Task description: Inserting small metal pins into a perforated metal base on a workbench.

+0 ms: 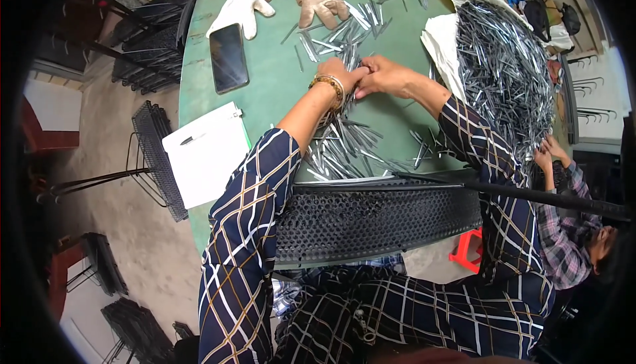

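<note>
Both hands meet over the middle of the green table. My left hand point(340, 74), with a beaded bracelet on its wrist, is closed, its fingertips against the other hand. My right hand point(385, 78) is closed too, thumb and fingers pinched together. What sits between the fingertips is mostly hidden. Thin grey metal strips point(344, 142) lie in a loose pile just below my hands, and more loose strips point(348, 36) lie beyond them. Closer to me, a black perforated metal panel point(377, 221) rests at the table's near edge, between my forearms.
A white sack point(442, 49) spills a large heap of metal strips point(503, 72) at right. On the left lie a phone point(229, 59), papers with a pen point(209, 155) and work gloves point(321, 1). A co-worker's hands point(550, 152) are at the far right. A red stool point(467, 248) stands below.
</note>
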Available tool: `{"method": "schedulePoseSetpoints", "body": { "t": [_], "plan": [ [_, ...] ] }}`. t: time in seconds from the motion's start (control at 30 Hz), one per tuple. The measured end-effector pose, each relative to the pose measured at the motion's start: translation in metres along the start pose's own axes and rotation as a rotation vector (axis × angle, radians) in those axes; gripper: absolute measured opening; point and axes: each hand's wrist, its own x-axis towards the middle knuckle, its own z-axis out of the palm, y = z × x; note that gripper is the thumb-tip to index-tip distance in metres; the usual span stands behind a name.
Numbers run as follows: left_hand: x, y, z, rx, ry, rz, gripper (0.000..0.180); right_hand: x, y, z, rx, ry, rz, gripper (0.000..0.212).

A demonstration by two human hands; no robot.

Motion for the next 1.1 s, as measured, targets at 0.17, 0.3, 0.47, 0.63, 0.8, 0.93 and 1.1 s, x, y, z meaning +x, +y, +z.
{"method": "schedulePoseSetpoints", "body": {
  "t": [0.17, 0.3, 0.47, 0.63, 0.8, 0.93, 1.1],
  "plan": [
    [-0.007, 0.005, -0.011, -0.386, -0.125, -0.081, 0.083, -0.005, -0.004, -0.004, 0.022, -0.049, -0.081, 0.019],
    [0.001, -0.014, -0.012, -0.508, -0.136, -0.152, 0.061, -0.006, -0.017, 0.008, 0.005, -0.079, -0.097, 0.016],
    [0.001, -0.025, -0.005, -0.873, -0.281, -0.078, 0.039, -0.010, -0.031, 0.010, -0.183, -0.040, -0.094, 0.017],
    [-0.005, -0.018, -0.009, -1.040, -0.486, -0.196, 0.032, -0.020, -0.038, 0.009, -0.225, 0.034, -0.076, 0.021],
    [-0.006, -0.027, -0.004, -1.230, -0.429, -0.269, 0.024, -0.029, -0.055, 0.009, -0.538, 0.102, -0.168, 0.043],
    [-0.008, -0.018, -0.004, -1.113, -0.191, -0.073, 0.018, -0.043, -0.053, -0.019, -0.485, 0.210, -0.288, 0.035],
    [-0.003, -0.015, -0.002, -0.617, 0.511, 0.537, 0.030, -0.065, -0.046, -0.038, -0.489, 0.295, -0.327, 0.029]
  ]
}}
